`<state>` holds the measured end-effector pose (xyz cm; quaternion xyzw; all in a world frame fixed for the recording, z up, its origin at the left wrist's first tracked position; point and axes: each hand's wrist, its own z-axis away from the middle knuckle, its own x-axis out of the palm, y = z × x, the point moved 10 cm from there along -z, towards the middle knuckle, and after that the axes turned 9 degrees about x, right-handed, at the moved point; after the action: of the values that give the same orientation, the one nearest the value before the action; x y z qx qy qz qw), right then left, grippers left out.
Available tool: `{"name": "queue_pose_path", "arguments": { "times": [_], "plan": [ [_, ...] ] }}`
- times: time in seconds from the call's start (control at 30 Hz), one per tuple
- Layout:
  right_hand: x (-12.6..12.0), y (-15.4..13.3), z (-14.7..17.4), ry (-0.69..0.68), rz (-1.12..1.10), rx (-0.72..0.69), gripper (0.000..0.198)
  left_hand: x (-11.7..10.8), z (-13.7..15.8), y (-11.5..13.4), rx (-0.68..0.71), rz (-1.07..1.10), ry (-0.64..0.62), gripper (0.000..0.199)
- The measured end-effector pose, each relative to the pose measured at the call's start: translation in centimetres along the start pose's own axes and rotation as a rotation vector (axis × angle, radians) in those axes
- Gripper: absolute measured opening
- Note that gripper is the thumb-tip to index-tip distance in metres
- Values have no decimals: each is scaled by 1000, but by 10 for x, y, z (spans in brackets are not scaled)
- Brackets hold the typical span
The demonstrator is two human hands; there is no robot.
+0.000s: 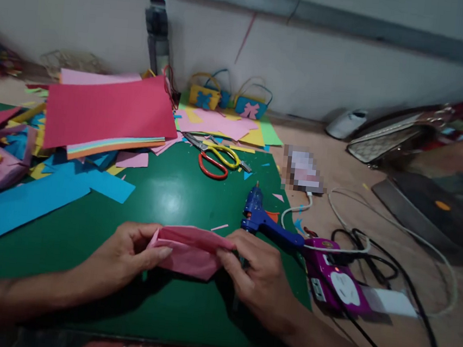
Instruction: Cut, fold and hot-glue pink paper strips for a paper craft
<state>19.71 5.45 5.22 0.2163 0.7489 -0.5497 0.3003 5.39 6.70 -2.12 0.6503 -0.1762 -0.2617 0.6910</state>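
Observation:
A small pink paper pouch (190,258), folded with its top edge parted, is held above the green board (172,189). My left hand (134,251) pinches its left end, thumb in front and fingers behind. At the opposite end, my right hand (257,271) grips the corner between thumb and fingers. Just beyond my right hand lies a blue glue gun (267,223), nozzle pointing away. Scissors (214,158) with one red and one yellow handle loop rest farther back on the board.
Colored paper sheets (106,112) are stacked at the back left, near blue strips (48,202). Small paper handbags (250,107) stand by the wall. A purple power strip (338,279) with cables, a blurred phone (304,169) and bags (407,130) lie on the right.

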Motion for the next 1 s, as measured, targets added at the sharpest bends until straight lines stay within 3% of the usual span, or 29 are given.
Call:
{"name": "queue_pose_path", "arguments": {
  "times": [0.1,0.27,0.4,0.53,0.63,0.8,1.0],
  "plan": [
    [1,9,-6,-43,-143,148,6,2,-3,9,47,3,13,29],
    [20,14,-10,-202,-359,314,32,15,0,17,128,-41,-105,32],
    [9,10,-17,-161,-393,351,35,6,0,8,80,109,-111,28],
    [-47,-3,-22,137,-173,234,24,-34,-7,-10,-21,251,166,25],
    [-66,-9,-11,218,112,145,19,-46,-10,-21,-98,328,254,27],
    [-41,-8,17,70,536,-118,21,-43,-20,-22,-54,360,275,35],
    [-24,-26,10,56,671,-390,29,-39,-45,-1,143,150,296,42]
  ]
}}
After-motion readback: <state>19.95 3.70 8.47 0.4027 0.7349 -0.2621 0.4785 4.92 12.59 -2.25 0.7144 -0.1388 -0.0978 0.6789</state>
